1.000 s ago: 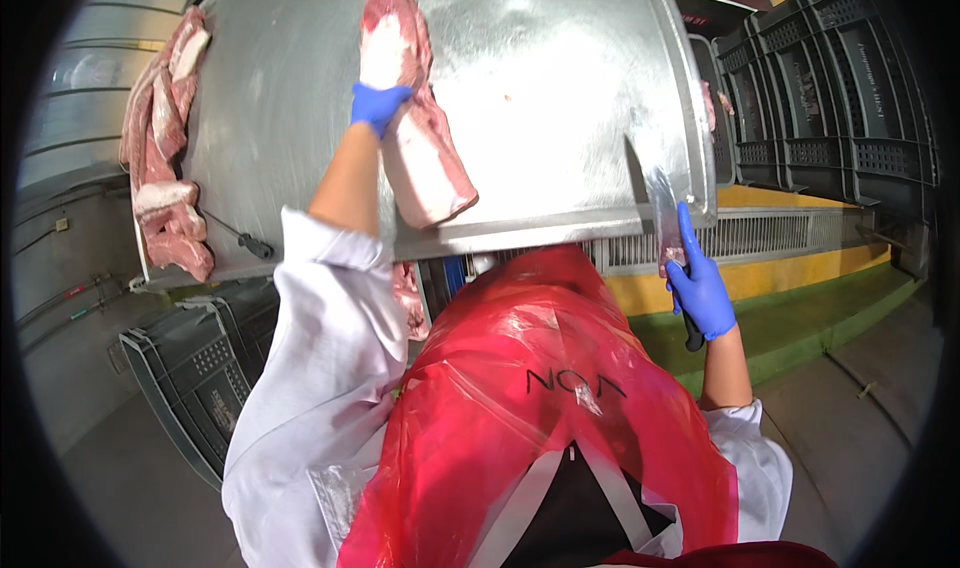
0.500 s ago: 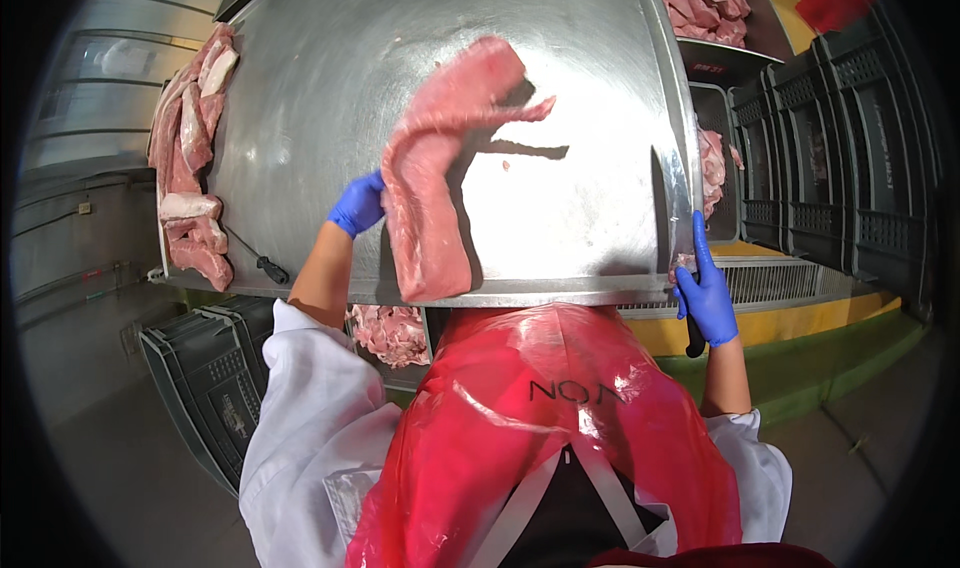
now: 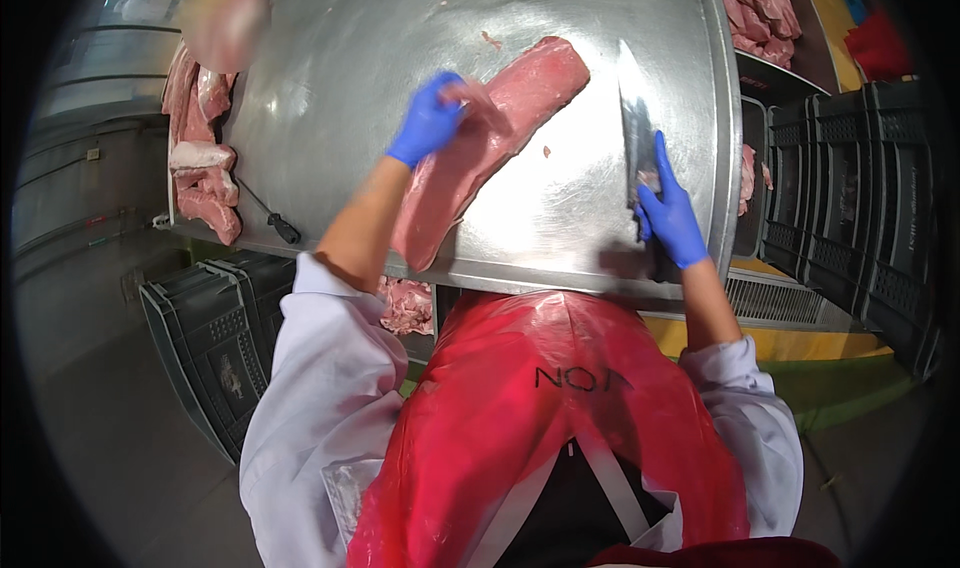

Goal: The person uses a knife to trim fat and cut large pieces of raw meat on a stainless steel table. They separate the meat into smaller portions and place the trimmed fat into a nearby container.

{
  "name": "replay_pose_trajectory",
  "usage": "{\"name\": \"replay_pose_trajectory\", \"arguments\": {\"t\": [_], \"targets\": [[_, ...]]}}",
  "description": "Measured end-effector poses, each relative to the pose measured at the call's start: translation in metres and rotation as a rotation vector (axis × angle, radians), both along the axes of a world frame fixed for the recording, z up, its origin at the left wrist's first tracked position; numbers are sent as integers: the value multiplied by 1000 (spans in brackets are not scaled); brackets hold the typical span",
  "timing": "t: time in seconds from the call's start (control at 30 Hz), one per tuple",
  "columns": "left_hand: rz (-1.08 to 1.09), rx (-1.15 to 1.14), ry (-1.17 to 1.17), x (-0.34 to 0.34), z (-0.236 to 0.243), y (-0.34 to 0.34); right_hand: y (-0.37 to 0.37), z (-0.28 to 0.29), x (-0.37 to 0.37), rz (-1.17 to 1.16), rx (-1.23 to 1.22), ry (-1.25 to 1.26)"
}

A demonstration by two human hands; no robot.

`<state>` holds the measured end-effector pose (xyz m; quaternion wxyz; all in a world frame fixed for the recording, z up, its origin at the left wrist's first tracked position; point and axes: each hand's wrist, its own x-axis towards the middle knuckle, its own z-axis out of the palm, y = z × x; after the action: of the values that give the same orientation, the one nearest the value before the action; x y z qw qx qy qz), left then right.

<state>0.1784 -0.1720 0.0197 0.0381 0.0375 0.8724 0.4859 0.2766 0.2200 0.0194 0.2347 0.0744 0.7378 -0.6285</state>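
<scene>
A long slab of pink meat [image 3: 540, 83] lies slantwise on the steel table, from the near edge toward the far right. Over its left side my left hand [image 3: 430, 123], in a blue glove, is closed on a thin strip of meat [image 3: 480, 103] at the slab's upper face. The strip is slightly blurred. To the right of the slab, my blue-gloved right hand [image 3: 673, 213] grips a knife [image 3: 633, 118] by its handle. Its long blade points away from me, apart from the meat. Small meat scraps [image 3: 491, 40] lie on the table.
Several meat pieces [image 3: 205, 163] line the table's left edge; a blurred pale pink piece [image 3: 225, 18] is beyond them. A dark-handled tool [image 3: 285, 230] lies near the front left. Meat-filled containers [image 3: 815, 43] and dark crates [image 3: 840, 168] stand right; another crate [image 3: 215, 358] stands below left.
My left hand has moved up and right onto the slab, which now lies flatter and more slanted. The knife has come up over the table. A blurred piece has appeared at the far left.
</scene>
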Motion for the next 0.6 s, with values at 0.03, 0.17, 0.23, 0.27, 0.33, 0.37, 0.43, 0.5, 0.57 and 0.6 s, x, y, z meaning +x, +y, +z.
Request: {"name": "replay_pose_trajectory", "arguments": {"t": [0.03,0.17,0.23,0.27,0.33,0.37,0.43,0.5,0.57,0.6], "targets": [[16,138,5,-11,18,-15,-22,-2,-9,16,-26,-45],[-56,176,-137,-47,66,-53,-144,-33,-65,123,-189,-69],[-73,165,-126,-58,80,-44,-206,-46,-92,95,-270,-25],[-77,167,-124,-60,82,-41,-232,-48,-100,108,-309,-107],[-78,229,-130,-58,83,-50,-262,-47,-99,311,-127,-106],[-83,258,-133,-56,84,-55,-272,-47,-96,406,-37,-103],[-136,218,-91,-47,89,-70,-259,-20,-52,654,29,-140],[-143,166,-98,-36,105,-86,-234,-1,4,780,8,-113],[-282,330,-33,-35,120,-92,-232,14,25,694,-25,-226],[-342,409,-7,-30,126,-94,-238,9,28,672,-44,-252]]}}
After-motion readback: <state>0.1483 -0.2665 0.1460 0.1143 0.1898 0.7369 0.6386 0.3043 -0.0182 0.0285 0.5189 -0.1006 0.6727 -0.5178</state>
